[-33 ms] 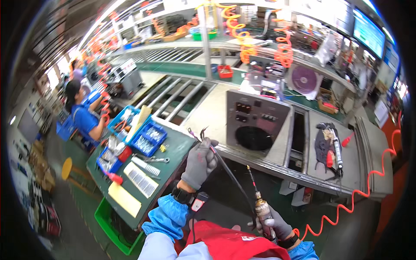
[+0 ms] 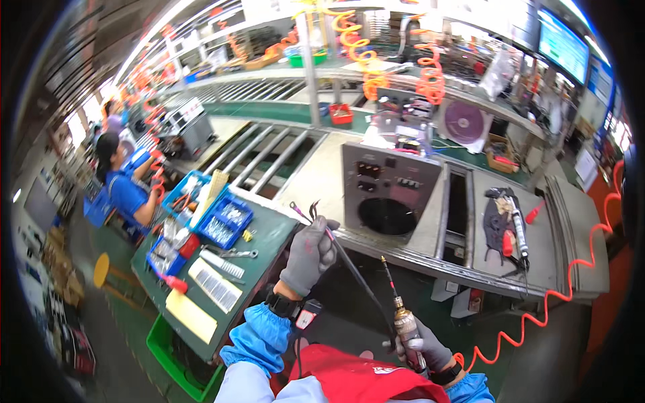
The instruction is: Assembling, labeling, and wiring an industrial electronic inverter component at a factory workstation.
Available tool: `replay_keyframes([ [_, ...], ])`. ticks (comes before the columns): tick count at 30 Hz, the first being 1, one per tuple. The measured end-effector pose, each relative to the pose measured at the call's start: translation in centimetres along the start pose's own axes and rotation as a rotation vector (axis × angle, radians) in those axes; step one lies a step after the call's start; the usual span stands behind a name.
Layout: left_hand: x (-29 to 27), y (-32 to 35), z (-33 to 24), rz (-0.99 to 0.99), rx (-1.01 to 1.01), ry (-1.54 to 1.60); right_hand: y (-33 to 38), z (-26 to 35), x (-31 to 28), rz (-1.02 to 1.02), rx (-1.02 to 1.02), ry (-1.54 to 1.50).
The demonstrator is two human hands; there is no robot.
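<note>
My left hand (image 2: 308, 256), in a grey glove with a blue sleeve, is raised and closed around a bundle of thin wires (image 2: 306, 211) whose ends stick up past my fingers; a black cable runs from it down toward my right side. My right hand (image 2: 424, 349), also gloved, grips a pneumatic screwdriver (image 2: 402, 319) with its bit pointing up. A grey metal panel (image 2: 391, 196) with a round hole and small switches stands on the conveyor just beyond both hands.
A green side table (image 2: 269, 235) on my left carries blue parts bins (image 2: 225, 220), a wrench and label sheets. A second screwdriver (image 2: 516, 225) lies on the conveyor at right, with a red coiled hose (image 2: 551, 302). A co-worker in blue (image 2: 124, 185) sits far left.
</note>
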State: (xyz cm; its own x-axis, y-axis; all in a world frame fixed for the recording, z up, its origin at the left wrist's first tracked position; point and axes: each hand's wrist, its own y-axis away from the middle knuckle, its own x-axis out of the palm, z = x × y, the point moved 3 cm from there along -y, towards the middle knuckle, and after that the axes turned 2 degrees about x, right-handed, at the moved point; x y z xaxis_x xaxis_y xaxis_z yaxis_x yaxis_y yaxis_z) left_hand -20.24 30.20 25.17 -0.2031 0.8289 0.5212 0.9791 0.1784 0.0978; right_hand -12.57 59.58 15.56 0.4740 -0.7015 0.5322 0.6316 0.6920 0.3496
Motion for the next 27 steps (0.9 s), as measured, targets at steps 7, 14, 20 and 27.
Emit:
replay_keyframes([
  [7, 3.7, -5.6, 5.4, 0.370, -0.310, -0.008, -1.4, 3.5, 0.3, -0.087, -0.218, -0.065],
  [14, 2.5, -10.2, 8.0, 0.511, -0.511, 0.020, -4.3, 6.4, 6.1, -0.268, -0.201, 0.099],
  [20, 1.3, -12.1, 8.9, 0.622, -0.594, 0.038, -8.1, 6.1, 8.8, -0.379, -0.177, 0.059],
  [27, -0.5, -12.8, 8.0, 0.682, -0.652, 0.053, -11.1, 5.3, 10.3, -0.431, -0.186, 0.047],
])
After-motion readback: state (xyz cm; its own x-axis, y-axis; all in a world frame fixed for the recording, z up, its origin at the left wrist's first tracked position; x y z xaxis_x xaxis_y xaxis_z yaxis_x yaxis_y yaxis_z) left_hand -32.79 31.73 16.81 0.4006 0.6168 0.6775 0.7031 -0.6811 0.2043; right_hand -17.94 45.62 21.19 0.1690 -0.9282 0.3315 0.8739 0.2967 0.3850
